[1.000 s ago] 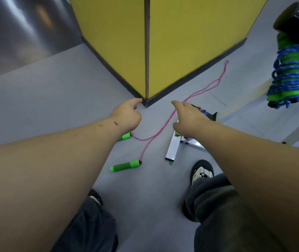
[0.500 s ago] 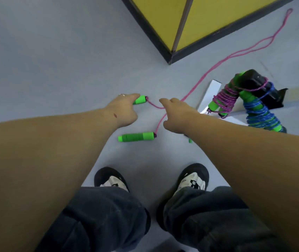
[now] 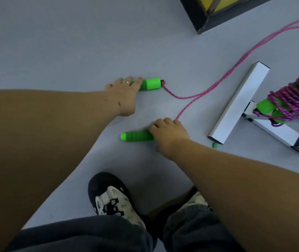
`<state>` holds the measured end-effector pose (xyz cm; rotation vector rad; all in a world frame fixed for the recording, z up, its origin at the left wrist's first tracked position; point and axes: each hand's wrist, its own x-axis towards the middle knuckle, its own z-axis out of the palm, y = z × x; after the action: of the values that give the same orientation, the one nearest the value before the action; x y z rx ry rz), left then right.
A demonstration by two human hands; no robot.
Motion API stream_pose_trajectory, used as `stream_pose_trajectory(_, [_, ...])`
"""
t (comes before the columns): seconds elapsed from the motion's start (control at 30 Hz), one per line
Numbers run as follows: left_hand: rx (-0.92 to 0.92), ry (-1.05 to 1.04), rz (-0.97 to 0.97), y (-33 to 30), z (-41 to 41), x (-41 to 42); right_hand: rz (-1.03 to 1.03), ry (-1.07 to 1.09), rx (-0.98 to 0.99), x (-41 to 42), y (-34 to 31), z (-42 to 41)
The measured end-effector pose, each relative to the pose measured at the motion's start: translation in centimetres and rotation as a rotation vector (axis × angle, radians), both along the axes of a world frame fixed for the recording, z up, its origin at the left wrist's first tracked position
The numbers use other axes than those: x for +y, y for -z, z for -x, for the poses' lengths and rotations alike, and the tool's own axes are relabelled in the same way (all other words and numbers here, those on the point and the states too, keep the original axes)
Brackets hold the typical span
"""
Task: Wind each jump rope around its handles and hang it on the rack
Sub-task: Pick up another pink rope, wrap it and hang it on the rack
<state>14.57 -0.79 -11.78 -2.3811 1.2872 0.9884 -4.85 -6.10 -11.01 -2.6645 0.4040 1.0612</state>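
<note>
My left hand [image 3: 122, 96] rests flat on 1 green foam rope handle [image 3: 149, 84]; my right hand [image 3: 169, 134] grips the other green handle [image 3: 136, 136].

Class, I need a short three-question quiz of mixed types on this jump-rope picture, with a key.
1. True or false: the left hand rests on the far handle.
2. Which hand is on the near handle? A) left B) right C) neither
3. Fill in: the loose rope on the floor is ____ in colour.

Key: 1 true; 2 B, the right hand; 3 pink.
</note>
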Motion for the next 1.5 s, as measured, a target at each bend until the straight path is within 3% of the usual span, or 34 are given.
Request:
stream_pose_trajectory(0.2, [-0.026,0.023,-0.009,1.8,0.1,-0.8,0.095,0.174,-0.054,-1.0,1.2,-1.4])
stream_pose_trajectory(0.33, [0.117,-0.005,-0.046,1.6,1.6,-0.6,0.178,0.163,-0.092,-3.1,-0.1,-2.9])
stream_pose_trajectory(0.67, [0.283,-0.128,0.05,-7.3,2.5,-0.7,0.251,0.169,-0.268,-3.9,-7.6,-3.0])
stream_pose_trajectory(0.97, [-0.056,-0.049,0.297,-18.6,3.8,1.0,0.402,0.033,-0.663,-4.1,-18.3,-1.6])
stream_pose_trajectory(1.27, [-0.163,-0.069,0.495,-33.6,7.4,3.9,0.448,0.023,-1.102,-2.4,-31.1,2.1])
stream_pose_trajectory(1.4, [-0.26,-0.018,0.512,-39.1,9.0,5.6,0.459,-0.025,-1.145,-1.0,-36.4,3.7])
stream_pose_trajectory(1.5, [-0.318,0.04,0.539,-41.9,9.9,7.1,0.263,0.12,-1.057,0.4,-39.7,5.3])
